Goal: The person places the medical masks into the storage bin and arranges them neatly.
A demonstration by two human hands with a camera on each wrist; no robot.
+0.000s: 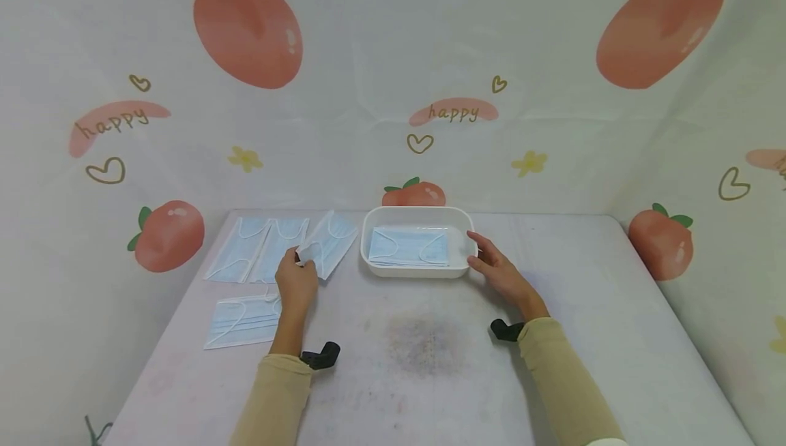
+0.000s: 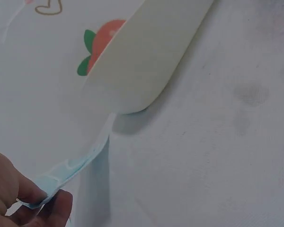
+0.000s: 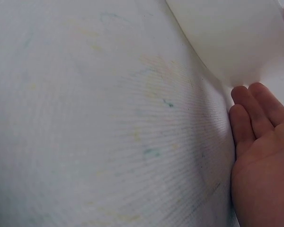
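Note:
My left hand (image 1: pixel 297 282) pinches a light blue face mask (image 1: pixel 331 240) between thumb and fingers. In the left wrist view this mask (image 2: pixel 71 172) slants up from the fingertips toward the outside of the white plastic tray (image 2: pixel 137 61). My right hand (image 1: pixel 500 272) holds the right end of that tray (image 1: pixel 405 273), thumb and a finger at its rim. Other fingers (image 3: pixel 251 111) touch the tray's outer wall (image 3: pixel 236 42) in the right wrist view. Inside the tray lie stacked face masks (image 1: pixel 408 247), their ear loops on top.
Left of the held mask, two face masks lie side by side, one at the far left (image 1: pixel 239 251) and one nearer (image 1: pixel 279 248). Another pleated mask (image 1: pixel 242 322) lies in front of them, partly behind my left forearm. A patterned cloth backdrop (image 1: pixel 356 91) rises behind the table (image 1: pixel 393 391).

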